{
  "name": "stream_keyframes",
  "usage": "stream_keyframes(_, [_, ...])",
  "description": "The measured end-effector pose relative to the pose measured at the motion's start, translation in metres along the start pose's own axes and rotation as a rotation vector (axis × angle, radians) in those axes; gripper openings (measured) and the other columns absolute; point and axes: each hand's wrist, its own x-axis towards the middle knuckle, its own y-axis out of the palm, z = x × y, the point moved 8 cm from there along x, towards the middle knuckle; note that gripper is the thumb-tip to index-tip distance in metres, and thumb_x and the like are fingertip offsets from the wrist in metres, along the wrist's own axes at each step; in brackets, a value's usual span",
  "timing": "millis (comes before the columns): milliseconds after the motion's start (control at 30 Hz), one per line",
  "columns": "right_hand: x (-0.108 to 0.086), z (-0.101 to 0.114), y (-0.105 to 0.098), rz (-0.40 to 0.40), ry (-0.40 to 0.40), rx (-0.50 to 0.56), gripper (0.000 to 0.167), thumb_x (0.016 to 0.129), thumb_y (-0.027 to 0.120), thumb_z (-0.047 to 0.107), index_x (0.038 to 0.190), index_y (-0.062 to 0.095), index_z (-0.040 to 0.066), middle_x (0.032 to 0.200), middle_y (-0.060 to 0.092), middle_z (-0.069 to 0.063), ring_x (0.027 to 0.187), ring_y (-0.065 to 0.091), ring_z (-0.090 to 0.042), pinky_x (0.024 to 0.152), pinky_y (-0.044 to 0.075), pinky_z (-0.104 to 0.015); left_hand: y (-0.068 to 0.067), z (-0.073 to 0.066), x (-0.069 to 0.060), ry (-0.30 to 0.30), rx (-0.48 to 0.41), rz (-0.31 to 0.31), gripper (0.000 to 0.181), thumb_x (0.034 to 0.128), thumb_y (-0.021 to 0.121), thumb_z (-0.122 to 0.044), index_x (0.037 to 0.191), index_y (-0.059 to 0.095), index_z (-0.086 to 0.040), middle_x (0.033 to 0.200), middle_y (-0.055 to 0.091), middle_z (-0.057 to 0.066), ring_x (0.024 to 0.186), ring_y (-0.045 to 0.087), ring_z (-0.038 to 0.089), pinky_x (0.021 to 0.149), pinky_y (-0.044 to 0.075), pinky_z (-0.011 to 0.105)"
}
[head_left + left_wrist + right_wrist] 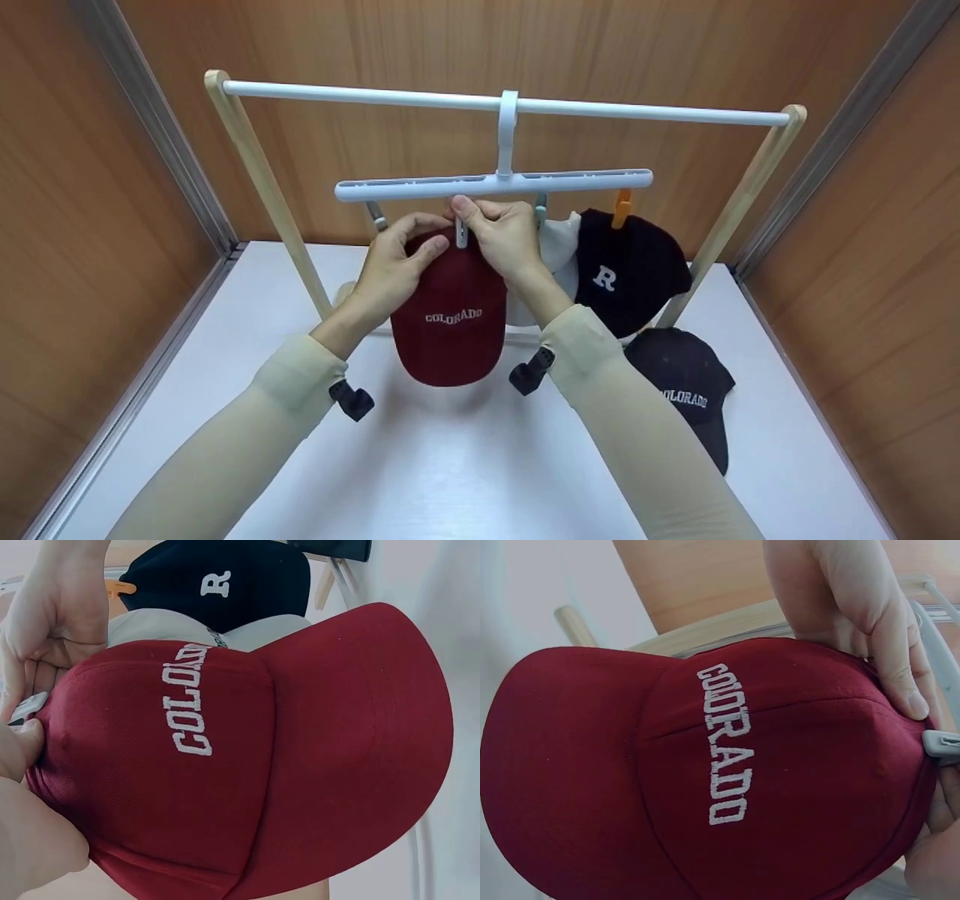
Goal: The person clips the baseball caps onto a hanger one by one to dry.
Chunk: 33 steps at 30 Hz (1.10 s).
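Beige fabric sleeves (247,420) nearest camera. Dark-red cloth COLORADO cap (451,322) brim-down under white plastic hanger (491,184). Left hand (388,262) pinches crown (459,274) between thumb and fingers, apparently keeping it steady; right hand (511,238) pinches small grey plastic clip (461,234) at crown top, apparently controlling where it bites.

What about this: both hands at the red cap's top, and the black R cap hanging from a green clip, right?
Not quite: the head view shows the black R cap hanging from an orange clip, not green. The left hand and right hand are at the top of the red cap.
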Motion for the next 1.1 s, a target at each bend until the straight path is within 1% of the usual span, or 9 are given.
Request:
stream_keyframes(167, [0.000, -0.001, 0.001, 0.026, -0.002, -0.001, 0.028, 0.102, 0.073, 0.030, 0.113, 0.083, 0.006, 0.103, 0.082, -0.007, 0.101, 0.077, -0.016, 0.083, 0.059, -0.027, -0.001, 0.001, 0.000, -0.001, 0.003, -0.025, 0.027, 0.1067, 0.064, -0.018, 0.133, 0.067, -0.013, 0.126, 0.071, 0.000, 0.113, 0.067, 0.015, 0.092, 0.054, 0.028])
stream_keyframes(300, [0.000, 0.000, 0.001, 0.044, -0.030, -0.044, 0.030, 0.102, 0.073, 0.031, 0.116, 0.082, 0.006, 0.106, 0.082, -0.007, 0.101, 0.076, -0.014, 0.083, 0.058, -0.027, -0.002, 0.003, 0.001, -0.004, 0.017, -0.044, 0.026, 0.1061, 0.065, -0.019, 0.131, 0.068, -0.014, 0.126, 0.071, 0.000, 0.114, 0.066, 0.015, 0.092, 0.053, 0.028])
stream_keyframes(433, [-0.002, -0.001, 0.000, 0.047, -0.046, -0.079, 0.032, 0.102, 0.073, 0.030, 0.122, 0.079, 0.006, 0.113, 0.080, -0.007, 0.107, 0.074, -0.012, 0.090, 0.057, -0.027, -0.002, 0.005, 0.002, -0.003, 0.029, -0.050, 0.025, 0.1063, 0.065, -0.019, 0.131, 0.068, -0.013, 0.126, 0.071, 0.001, 0.114, 0.065, 0.014, 0.093, 0.052, 0.028])
stream_keyframes(533, [-0.003, -0.002, 0.001, 0.059, -0.059, -0.088, 0.037, 0.103, 0.073, 0.029, 0.129, 0.075, 0.003, 0.120, 0.078, -0.008, 0.118, 0.072, -0.013, 0.100, 0.056, -0.029, -0.001, 0.006, 0.003, 0.000, 0.041, -0.054, 0.026, 0.1066, 0.065, -0.020, 0.131, 0.068, -0.013, 0.126, 0.071, 0.001, 0.114, 0.065, 0.013, 0.094, 0.052, 0.029])
stream_keyframes(633, [-0.003, -0.003, 0.002, 0.077, -0.074, -0.089, 0.040, 0.103, 0.072, 0.028, 0.132, 0.072, 0.001, 0.124, 0.077, -0.009, 0.121, 0.071, -0.015, 0.102, 0.056, -0.031, -0.002, 0.008, 0.003, 0.005, 0.052, -0.060, 0.026, 0.1066, 0.065, -0.020, 0.131, 0.068, -0.013, 0.127, 0.071, 0.000, 0.116, 0.064, 0.013, 0.096, 0.051, 0.030])
stream_keyframes(767, [-0.005, -0.004, 0.004, 0.088, -0.080, -0.082, 0.039, 0.103, 0.072, 0.027, 0.134, 0.071, 0.003, 0.125, 0.077, -0.008, 0.119, 0.072, -0.016, 0.099, 0.058, -0.032, -0.002, 0.010, 0.001, -0.001, 0.047, -0.051, 0.026, 0.1072, 0.064, -0.020, 0.132, 0.066, -0.013, 0.129, 0.070, 0.000, 0.117, 0.064, 0.013, 0.098, 0.052, 0.032])
stream_keyframes(933, [-0.008, -0.006, 0.003, 0.090, -0.077, -0.084, 0.039, 0.103, 0.072, 0.030, 0.135, 0.072, 0.007, 0.125, 0.077, -0.005, 0.117, 0.073, -0.014, 0.096, 0.059, -0.031, 0.000, 0.012, 0.000, -0.007, 0.031, -0.030, 0.027, 0.1088, 0.061, -0.019, 0.134, 0.064, -0.013, 0.131, 0.069, 0.000, 0.117, 0.065, 0.014, 0.098, 0.054, 0.033])
stream_keyframes(1100, [-0.009, -0.006, 0.004, 0.104, -0.107, -0.085, 0.039, 0.105, 0.070, 0.029, 0.135, 0.072, 0.005, 0.125, 0.077, -0.010, 0.117, 0.073, -0.016, 0.098, 0.058, -0.032, 0.001, 0.014, -0.002, 0.003, 0.054, -0.018, 0.028, 0.1101, 0.058, -0.017, 0.138, 0.061, -0.014, 0.134, 0.068, -0.001, 0.120, 0.065, 0.014, 0.101, 0.053, 0.035])
